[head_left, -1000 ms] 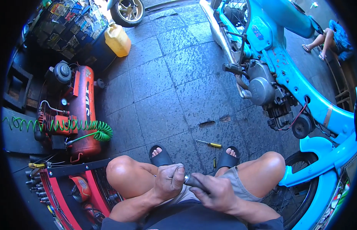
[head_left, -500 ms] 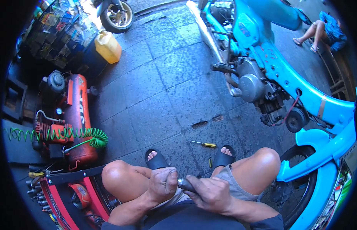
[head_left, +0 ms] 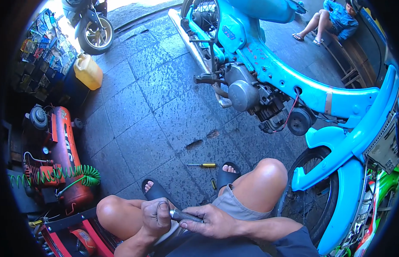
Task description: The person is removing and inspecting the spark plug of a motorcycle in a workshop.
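My left hand (head_left: 155, 217) is closed around one end of a dark metal cylindrical part (head_left: 180, 216), low in the middle of the head view between my bare knees. My right hand (head_left: 214, 222) grips the body of the same part from the right, thumb along it, and a short shiny band shows by my left fingers. The part's far end is hidden in my left fist. On the floor beyond my hands lie a yellow-handled screwdriver (head_left: 208, 165) and a second small screwdriver (head_left: 213, 183) near my right sandal.
A light-blue motorbike (head_left: 276, 64) fills the right side. At left are a red compressor (head_left: 67, 162) with green coiled hose, a red tool trolley (head_left: 88, 227), a yellow jerrycan (head_left: 88, 73) and a parked scooter's wheel (head_left: 95, 36). A person (head_left: 336, 25) sits on a bench at upper right.
My view has turned right, so the surroundings appear further left, and more of the seated person shows. Both hands keep hold of the part, now lying a little flatter.
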`<act>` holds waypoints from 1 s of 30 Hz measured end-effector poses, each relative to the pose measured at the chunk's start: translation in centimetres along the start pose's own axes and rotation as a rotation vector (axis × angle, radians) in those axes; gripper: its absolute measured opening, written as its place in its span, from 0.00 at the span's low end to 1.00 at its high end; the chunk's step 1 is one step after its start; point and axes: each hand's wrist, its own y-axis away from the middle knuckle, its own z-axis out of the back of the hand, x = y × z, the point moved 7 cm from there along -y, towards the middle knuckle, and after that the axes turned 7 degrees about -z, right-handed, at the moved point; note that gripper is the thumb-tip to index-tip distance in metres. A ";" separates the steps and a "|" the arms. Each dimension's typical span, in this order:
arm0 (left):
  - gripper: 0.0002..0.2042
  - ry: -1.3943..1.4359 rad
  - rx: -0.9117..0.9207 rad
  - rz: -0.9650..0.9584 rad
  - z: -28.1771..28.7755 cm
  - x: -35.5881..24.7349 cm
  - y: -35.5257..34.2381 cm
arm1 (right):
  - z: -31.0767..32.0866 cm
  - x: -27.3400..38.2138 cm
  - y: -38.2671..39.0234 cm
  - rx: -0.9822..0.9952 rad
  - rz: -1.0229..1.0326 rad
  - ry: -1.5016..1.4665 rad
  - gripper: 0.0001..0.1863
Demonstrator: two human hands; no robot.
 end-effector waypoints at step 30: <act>0.15 -0.039 -0.200 -0.402 0.9 -4.0 1.1 | 0.4 1.0 0.4 0.056 0.044 0.142 0.26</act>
